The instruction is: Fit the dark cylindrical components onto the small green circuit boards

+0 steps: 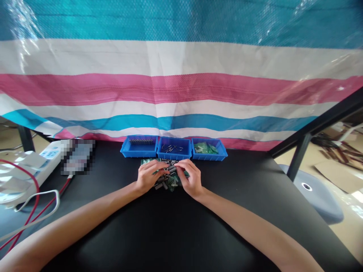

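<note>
My left hand [149, 175] and my right hand [190, 176] meet over a loose pile of small parts on the black table. Between my right fingertips is a small grey metal cylinder [171, 169], lying close to the left fingertips. The left thumb and forefinger are pinched together at the pile; what they hold is too small to make out. In the pile are dark grey cylinders [161, 186], thin metal pins and green pieces [173, 183], partly hidden by my hands.
Behind the pile stand three blue bins: the left bin [138, 154] has a row of metal cylinders, the middle bin [174, 155] thin pins, the right bin [210, 156] green pieces. A power strip [52, 151] and red and white cables [36, 200] lie left. A striped sheet [181, 88] hangs behind.
</note>
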`<state>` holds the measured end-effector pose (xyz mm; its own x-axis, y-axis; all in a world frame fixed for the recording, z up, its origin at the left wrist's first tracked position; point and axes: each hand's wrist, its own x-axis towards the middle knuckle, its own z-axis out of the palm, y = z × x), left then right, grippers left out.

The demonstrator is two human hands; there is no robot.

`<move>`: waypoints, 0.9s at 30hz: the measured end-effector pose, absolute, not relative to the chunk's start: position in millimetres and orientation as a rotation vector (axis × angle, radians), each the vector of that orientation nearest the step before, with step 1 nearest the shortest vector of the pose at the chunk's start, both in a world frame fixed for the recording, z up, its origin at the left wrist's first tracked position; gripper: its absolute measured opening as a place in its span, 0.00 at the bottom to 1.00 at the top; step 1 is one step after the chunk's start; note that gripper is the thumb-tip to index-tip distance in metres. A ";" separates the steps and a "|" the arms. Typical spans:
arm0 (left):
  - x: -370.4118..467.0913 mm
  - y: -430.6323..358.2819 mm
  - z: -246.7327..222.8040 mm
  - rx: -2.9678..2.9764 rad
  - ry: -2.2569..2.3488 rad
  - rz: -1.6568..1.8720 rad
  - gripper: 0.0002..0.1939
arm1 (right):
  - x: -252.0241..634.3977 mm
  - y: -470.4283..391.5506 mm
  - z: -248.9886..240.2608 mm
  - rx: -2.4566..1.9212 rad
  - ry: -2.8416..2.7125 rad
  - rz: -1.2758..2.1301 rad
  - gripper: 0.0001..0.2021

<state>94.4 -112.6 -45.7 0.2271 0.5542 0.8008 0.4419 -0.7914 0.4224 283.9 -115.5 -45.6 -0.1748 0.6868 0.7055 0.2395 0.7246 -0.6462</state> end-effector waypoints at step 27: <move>88.1 -109.7 -60.8 2.358 1.088 1.552 0.10 | 284.4 -115.9 -46.7 -0.683 -1.803 0.511 0.11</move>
<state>88.1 -109.7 -60.8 0.2179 0.6182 0.7552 0.4990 -0.7356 0.4582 284.4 -115.9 -46.7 -0.2458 0.6703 0.7002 0.2035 0.7420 -0.6388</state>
